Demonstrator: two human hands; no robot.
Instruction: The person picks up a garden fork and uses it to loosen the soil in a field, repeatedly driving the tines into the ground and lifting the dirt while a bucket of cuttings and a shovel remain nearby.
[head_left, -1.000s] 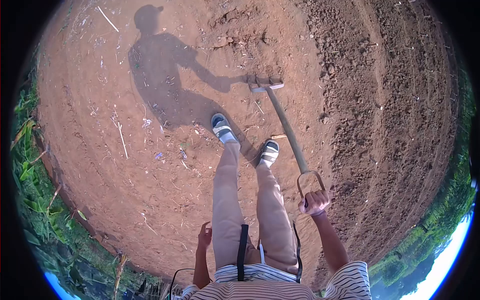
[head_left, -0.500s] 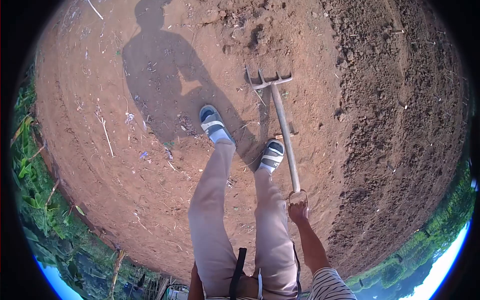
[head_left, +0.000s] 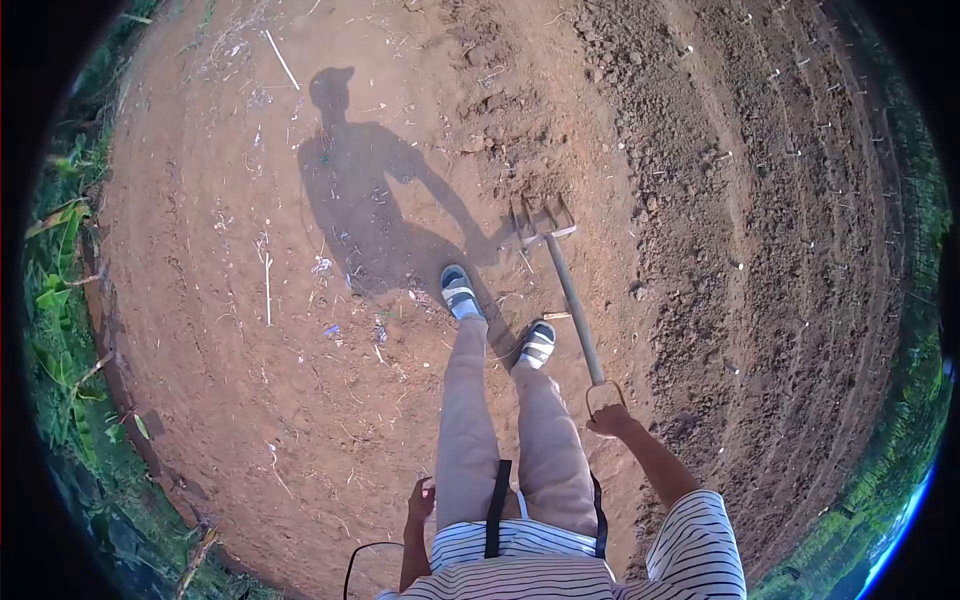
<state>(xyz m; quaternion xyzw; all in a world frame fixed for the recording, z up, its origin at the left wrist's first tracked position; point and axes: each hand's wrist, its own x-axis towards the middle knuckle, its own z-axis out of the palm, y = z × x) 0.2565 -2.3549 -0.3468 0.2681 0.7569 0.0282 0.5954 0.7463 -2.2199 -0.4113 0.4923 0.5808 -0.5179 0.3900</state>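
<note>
A digging fork (head_left: 573, 305) with a long wooden shaft and a loop-shaped handle stretches ahead of me. My right hand (head_left: 608, 421) is closed around the grip of that loop. At the far end, the fork's metal tines (head_left: 543, 222) are at the surface of the brown soil; how deep they go cannot be told. Beside my left thigh hangs my left hand (head_left: 421, 498), small in view, its fingers loosely bent and apart, with nothing visible in it. My sandalled feet (head_left: 458, 288) stand on the soil to the left of the shaft.
Loose, clumpy tilled soil (head_left: 690, 250) runs along the right. Smoother ground (head_left: 200, 350) on the left carries dry stalks (head_left: 268, 288) and scraps. Green plants (head_left: 70, 340) border the left edge, and more greenery lines the right. My shadow (head_left: 350, 190) falls ahead.
My view has shifted, showing more of my shirt and the ground ahead. My left hand has come into sight. The fork's tines now appear turned differently; my right hand still grips its handle.
</note>
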